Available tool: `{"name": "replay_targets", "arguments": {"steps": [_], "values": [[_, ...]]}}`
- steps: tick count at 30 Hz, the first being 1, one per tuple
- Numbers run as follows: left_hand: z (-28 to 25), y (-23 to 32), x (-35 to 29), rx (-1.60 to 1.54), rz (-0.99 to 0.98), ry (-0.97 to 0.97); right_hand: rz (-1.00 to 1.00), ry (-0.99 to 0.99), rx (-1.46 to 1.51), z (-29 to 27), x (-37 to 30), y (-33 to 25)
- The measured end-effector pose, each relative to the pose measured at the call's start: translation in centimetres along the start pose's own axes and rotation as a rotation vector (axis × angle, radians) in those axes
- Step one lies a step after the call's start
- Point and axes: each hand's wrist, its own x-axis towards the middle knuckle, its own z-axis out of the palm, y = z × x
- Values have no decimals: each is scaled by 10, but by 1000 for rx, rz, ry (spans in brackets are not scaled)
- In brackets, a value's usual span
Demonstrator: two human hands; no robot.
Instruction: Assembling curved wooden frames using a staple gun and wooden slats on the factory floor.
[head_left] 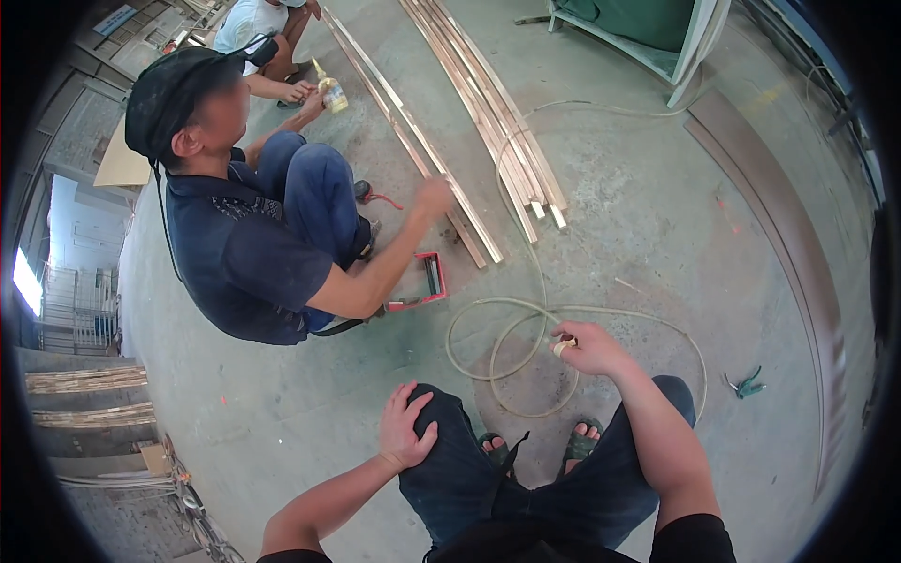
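My left hand rests on my left knee, open, with its fingers spread over the dark trousers. Above my right knee, my right hand has its fingers curled together. A small pale yellow piece shows at those fingers; what it is I cannot make out. Just beyond that hand, a thin pale hose lies in loose loops on the concrete. It trails away toward the wooden strips. Green-handled pliers lie on the floor to the right of my right knee.
At the left a co-worker squats, one arm over two long strips. A red open box sits by that arm. Farther back, another person crouches near a yellowish bottle. A long brown board curves along the right.
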Motion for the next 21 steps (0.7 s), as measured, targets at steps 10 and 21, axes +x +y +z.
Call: {"name": "replay_targets", "arguments": {"steps": [10, 21], "values": [[3, -1, 1, -24, 26, -9, -43, 42, -24, 2, -4, 6], [3, 3, -2, -34, 22, 4, -48, 36, -35, 2, 4, 9]]}}
